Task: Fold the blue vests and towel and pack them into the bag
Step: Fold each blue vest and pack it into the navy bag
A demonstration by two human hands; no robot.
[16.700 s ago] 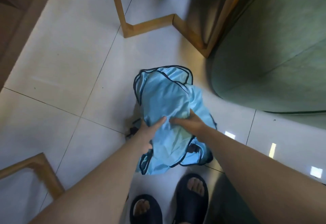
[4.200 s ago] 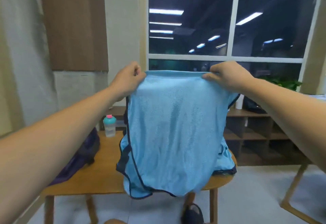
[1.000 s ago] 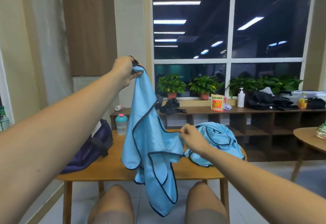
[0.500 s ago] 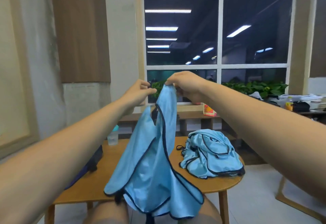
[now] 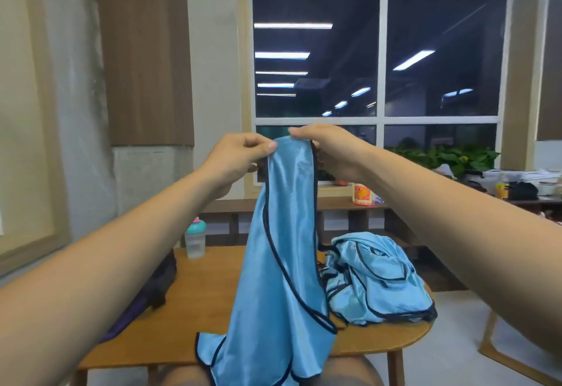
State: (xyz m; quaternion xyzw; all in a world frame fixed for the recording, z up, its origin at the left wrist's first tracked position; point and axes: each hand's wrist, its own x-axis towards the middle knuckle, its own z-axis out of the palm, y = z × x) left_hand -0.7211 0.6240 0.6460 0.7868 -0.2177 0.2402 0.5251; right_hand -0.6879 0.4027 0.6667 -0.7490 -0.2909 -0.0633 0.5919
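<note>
Now — left hand [image 5: 240, 154] and right hand [image 5: 330, 149] pinch top of hanging vest [image 5: 282, 264] | bag [image 5: 159, 279] on table [image 5: 197, 309] — contents hidden

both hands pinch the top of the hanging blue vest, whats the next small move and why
Probably slide the hands apart along the top edge: the left hand and right hand pinch the vest close together, so it hangs bunched, not spread for folding.

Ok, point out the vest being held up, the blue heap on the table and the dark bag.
held vest [image 5: 289, 248]: head view, middle of the hanging blue panel.
blue heap [image 5: 380, 282]: head view, upper part of the crumpled fabric.
dark bag [image 5: 164, 279]: head view, its visible dark side.
</note>
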